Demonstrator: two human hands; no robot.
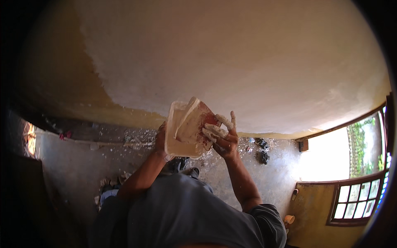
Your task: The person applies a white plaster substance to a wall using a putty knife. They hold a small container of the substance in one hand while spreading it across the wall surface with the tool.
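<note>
A pale rectangular container (173,147) with creamy filler in it is held up in front of me by my left hand (160,142), whose fingers are mostly behind its left side. My right hand (222,134), smeared with filler, grips a reddish flat spreader (209,120), its thumb and fingers bent on it, some fingers raised. The spreader lies tilted over the container's right part, with a thick layer of creamy filler along its face and upper edge.
A wall (223,62), partly coated pale over yellow, fills the upper view. The concrete floor (66,165) has scattered flakes, dark bundles (262,156) and a long pole (120,144). At right are a bright doorway (322,157), a paned window (355,198) and an orange pail (289,219).
</note>
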